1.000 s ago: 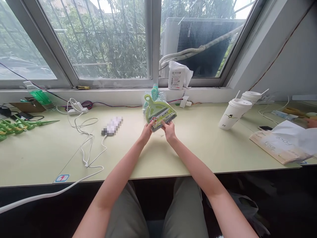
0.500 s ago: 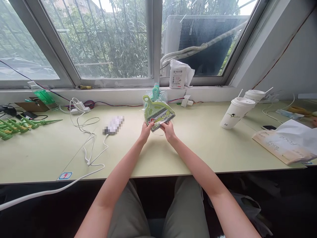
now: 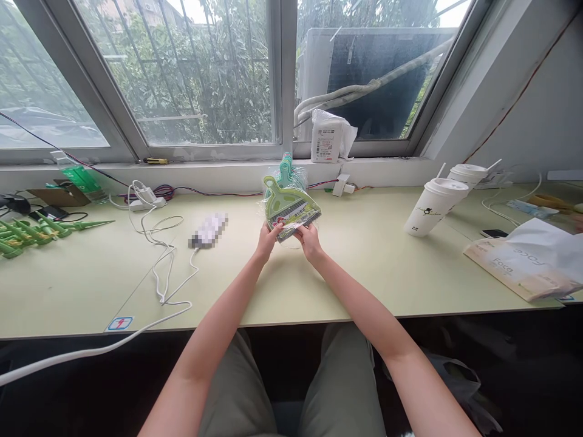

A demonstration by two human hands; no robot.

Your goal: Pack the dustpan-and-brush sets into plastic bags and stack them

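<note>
A light green dustpan (image 3: pixel 283 197) in clear plastic wrap, with a printed label and dark bristles along its front, is held between my two hands above the desk. My left hand (image 3: pixel 268 238) grips its lower left corner, thumb on top. At the lower right edge, my right hand (image 3: pixel 310 239) is closed on the same dustpan, its fingers partly tucked underneath. Just behind stand more teal dustpans (image 3: pixel 286 169), stacked in wrap against the sill; whether they touch the held one I cannot tell.
White lidded cups (image 3: pixel 435 206) with straws and a tissue pack (image 3: pixel 519 261) are on the right. Left of my hands lie a blurred-out device (image 3: pixel 208 230), white cables (image 3: pixel 170 267) and several green pointed pieces (image 3: pixel 40 230). A white package (image 3: pixel 327 138) rests on the windowsill.
The dustpan and both hands have shifted only very slightly, with its front edge dipping a touch. Both hands keep their grip.
</note>
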